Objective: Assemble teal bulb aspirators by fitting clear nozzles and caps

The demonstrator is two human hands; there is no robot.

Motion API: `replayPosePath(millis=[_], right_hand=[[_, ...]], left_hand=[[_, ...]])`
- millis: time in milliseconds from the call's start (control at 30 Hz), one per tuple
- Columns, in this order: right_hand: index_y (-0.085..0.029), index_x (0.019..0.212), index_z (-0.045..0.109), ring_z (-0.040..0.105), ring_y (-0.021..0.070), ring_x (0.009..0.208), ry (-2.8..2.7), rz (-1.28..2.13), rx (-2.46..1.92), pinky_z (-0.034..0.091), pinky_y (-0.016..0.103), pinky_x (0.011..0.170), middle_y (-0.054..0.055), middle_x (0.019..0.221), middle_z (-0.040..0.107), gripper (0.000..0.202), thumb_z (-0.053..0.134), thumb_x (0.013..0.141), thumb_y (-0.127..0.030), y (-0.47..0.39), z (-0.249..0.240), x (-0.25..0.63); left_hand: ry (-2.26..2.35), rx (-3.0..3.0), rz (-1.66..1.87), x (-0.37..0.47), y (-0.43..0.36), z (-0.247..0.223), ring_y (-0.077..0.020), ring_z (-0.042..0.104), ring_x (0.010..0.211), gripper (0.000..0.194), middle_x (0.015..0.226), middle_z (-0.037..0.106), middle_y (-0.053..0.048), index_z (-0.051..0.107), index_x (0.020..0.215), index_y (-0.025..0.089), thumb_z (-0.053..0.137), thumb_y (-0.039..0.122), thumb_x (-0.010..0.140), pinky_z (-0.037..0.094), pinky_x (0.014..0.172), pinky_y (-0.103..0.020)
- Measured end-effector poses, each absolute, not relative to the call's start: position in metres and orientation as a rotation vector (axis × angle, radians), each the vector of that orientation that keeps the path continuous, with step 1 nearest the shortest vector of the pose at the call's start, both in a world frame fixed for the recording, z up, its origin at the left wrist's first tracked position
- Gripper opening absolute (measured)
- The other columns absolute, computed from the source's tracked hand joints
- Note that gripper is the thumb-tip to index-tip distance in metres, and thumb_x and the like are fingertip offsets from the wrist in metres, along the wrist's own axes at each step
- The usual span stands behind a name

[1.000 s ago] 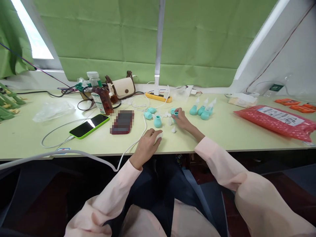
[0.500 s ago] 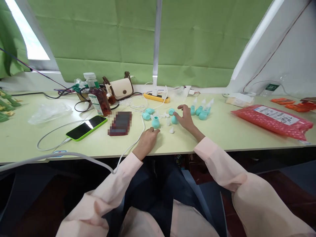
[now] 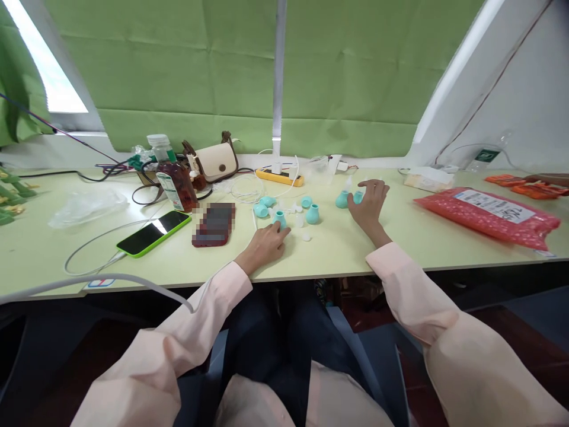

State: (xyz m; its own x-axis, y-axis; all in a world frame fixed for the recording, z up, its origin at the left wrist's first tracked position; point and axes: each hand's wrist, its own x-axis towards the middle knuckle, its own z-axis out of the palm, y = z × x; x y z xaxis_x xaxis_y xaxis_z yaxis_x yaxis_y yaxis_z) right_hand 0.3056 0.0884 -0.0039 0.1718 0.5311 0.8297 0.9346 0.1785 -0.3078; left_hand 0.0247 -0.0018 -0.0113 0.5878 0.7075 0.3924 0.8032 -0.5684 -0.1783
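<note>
At the left of the table (image 3: pixel 40 249) lies a clear bag (image 3: pixel 89 204), then a green-cased phone (image 3: pixel 154 233) lying face up with a white lead at its near end. The bottle (image 3: pixel 176 188) stands just beyond it, full of dark liquid under a white cap, near a cream purse (image 3: pixel 219 161). In front of the purse lies a red-edged phone (image 3: pixel 214 224), its screen blurred out. Next come two toppled bulbs (image 3: pixel 261 210), teal and lying close together. The left hand (image 3: pixel 265 246) is low over the table, palm down, fingers bent, with its fingertips at the upright left bulb (image 3: pixel 279 217); whether they pinch it I cannot tell. Behind is a yellow strip (image 3: pixel 280 177) with plugs in it. Small white tips (image 3: pixel 300 220) lie to the right of that bulb, with a lone tip (image 3: pixel 306 237) nearer the edge. The back bulb (image 3: pixel 306 202) lies on its side behind the upright middle bulb (image 3: pixel 313 214). Farther right stand the right bulbs (image 3: pixel 342 199), partly hidden by the right hand (image 3: pixel 370 204), whose thumb and fingers are spread and curved. Well apart from it are a white pack (image 3: pixel 430 178), a red parcel (image 3: pixel 489 216) and orange pieces (image 3: pixel 507 181).
</note>
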Motion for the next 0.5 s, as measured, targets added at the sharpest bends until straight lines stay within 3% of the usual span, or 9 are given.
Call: replayPosePath(millis=[133, 233, 333, 400, 500], right_hand=[[-0.015, 0.105, 0.036, 0.025, 0.0322, 0.103, -1.351, -0.576, -1.542, 0.026, 0.049, 0.080, 0.015, 0.111, 0.030, 0.045, 0.049, 0.065, -0.034, 0.087, -0.003, 0.319], [-0.017, 0.113, 0.029, 0.022, 0.0330, 0.106, -1.324, -0.582, -1.589, 0.025, 0.050, 0.081, 0.014, 0.117, 0.025, 0.063, 0.053, 0.060, -0.041, 0.091, -0.007, 0.328], [-0.018, 0.119, 0.019, 0.021, 0.0326, 0.108, -1.324, -0.529, -1.634, 0.025, 0.050, 0.082, 0.015, 0.121, 0.021, 0.078, 0.055, 0.057, -0.048, 0.098, -0.013, 0.334], [-0.018, 0.121, 0.014, 0.021, 0.0324, 0.110, -1.326, -0.489, -1.632, 0.023, 0.051, 0.084, 0.016, 0.122, 0.020, 0.084, 0.055, 0.056, -0.050, 0.103, -0.018, 0.336], [-0.018, 0.122, 0.011, 0.022, 0.0322, 0.112, -1.329, -0.442, -1.625, 0.021, 0.051, 0.086, 0.016, 0.121, 0.022, 0.085, 0.055, 0.056, -0.048, 0.108, -0.023, 0.339]], left_hand=[[-1.140, -2.459, -0.451, 0.021, -0.006, -0.011, -0.0259, 0.055, 0.076, 0.031, 0.087, 0.053, -0.014, 0.049, 0.104, 0.010, 0.038, 0.015, 0.076, 0.045, 0.057, -0.036], [-0.958, -2.485, -0.479, 0.024, -0.010, -0.008, -0.0304, 0.052, 0.091, 0.032, 0.095, 0.054, -0.020, 0.047, 0.108, 0.006, 0.033, 0.017, 0.081, 0.044, 0.069, -0.044], [-0.633, -2.575, -0.440, 0.038, -0.013, -0.003, -0.0248, 0.040, 0.113, 0.032, 0.118, 0.048, -0.012, 0.043, 0.115, 0.017, 0.034, 0.020, 0.084, 0.036, 0.089, -0.041], [-0.446, -2.600, -0.420, 0.051, -0.009, 0.000, -0.0190, 0.027, 0.123, 0.034, 0.132, 0.036, -0.004, 0.039, 0.118, 0.024, 0.035, 0.017, 0.085, 0.026, 0.099, -0.040], [-0.334, -2.529, -0.438, 0.069, 0.008, 0.002, -0.0223, 0.019, 0.126, 0.033, 0.136, 0.029, -0.003, 0.041, 0.117, 0.025, 0.041, 0.026, 0.084, 0.014, 0.100, -0.053]])
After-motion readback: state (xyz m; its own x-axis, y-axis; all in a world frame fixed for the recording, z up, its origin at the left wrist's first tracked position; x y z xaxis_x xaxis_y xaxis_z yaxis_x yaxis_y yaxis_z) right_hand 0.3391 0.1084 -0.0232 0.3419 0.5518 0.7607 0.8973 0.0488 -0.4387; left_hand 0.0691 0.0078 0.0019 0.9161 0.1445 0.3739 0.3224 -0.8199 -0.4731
